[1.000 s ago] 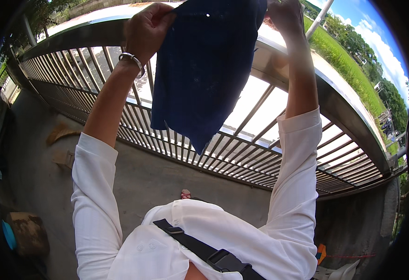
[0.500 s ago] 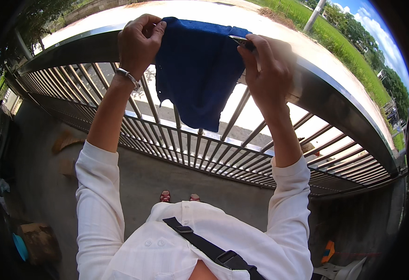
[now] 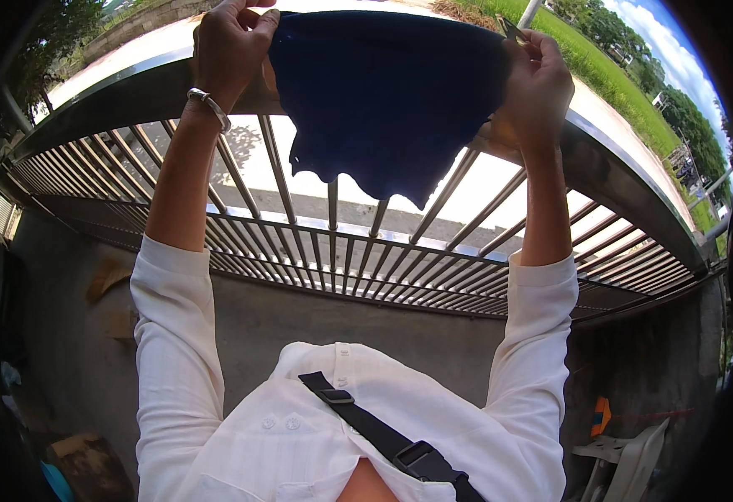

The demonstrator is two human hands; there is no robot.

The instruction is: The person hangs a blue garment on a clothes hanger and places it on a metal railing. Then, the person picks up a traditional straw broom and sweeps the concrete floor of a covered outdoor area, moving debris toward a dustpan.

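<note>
A dark blue piece of cloth (image 3: 387, 100) is stretched between my two hands above the top rail of a metal gate. Its lower edge hangs ragged and wavy. My left hand (image 3: 233, 50) pinches the upper left corner, thumb on top, with a silver bangle (image 3: 209, 109) at the wrist. At the other end, my right hand (image 3: 536, 88) is closed on the right edge of the cloth. A small pointed tool (image 3: 510, 30) sticks out from the right fingers; its exact kind is hard to make out.
The metal gate (image 3: 333, 222) with vertical bars spans the front. Behind it lie a bright road and green field (image 3: 584, 63). A white plastic chair (image 3: 622, 460) stands at lower right, an orange object (image 3: 602, 416) beside it. A cardboard box (image 3: 90, 468) sits at lower left.
My hands have moved farther apart, the right one out to the right, and both a little higher. The cloth has spread wider and tauter between them.
</note>
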